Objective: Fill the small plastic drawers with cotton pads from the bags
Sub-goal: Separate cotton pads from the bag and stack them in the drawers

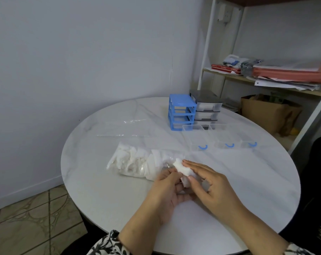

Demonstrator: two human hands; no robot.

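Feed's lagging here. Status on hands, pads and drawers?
Left hand and right hand both hold a clump of cotton pads beside the bag. Three clear drawers out on table, look empty. Path to them clear.

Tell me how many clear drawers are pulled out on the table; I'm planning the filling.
3, in a row in front of the blue frame: left drawer, middle drawer, right drawer. All look empty.

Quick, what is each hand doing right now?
Left hand: holds a bunch of cotton pads.
Right hand: fingers curled on the same cotton pads.
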